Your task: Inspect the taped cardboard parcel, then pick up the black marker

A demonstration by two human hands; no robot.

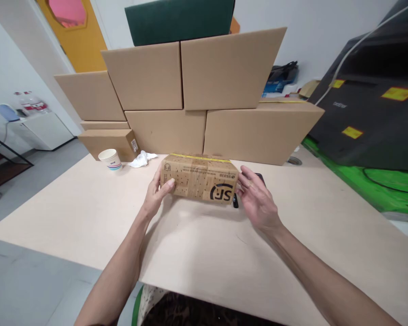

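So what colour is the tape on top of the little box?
Yellow, running along the top edge of the little box, seen from the head camera.

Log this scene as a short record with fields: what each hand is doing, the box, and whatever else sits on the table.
left hand: grips the left end of the SF parcel box
right hand: open, at the box's right end
box state: shut, yellow tape on top, logo upside down
table: light wood
behind the box: stacked cardboard cartons
left of the box: paper cup, crumpled white tissue
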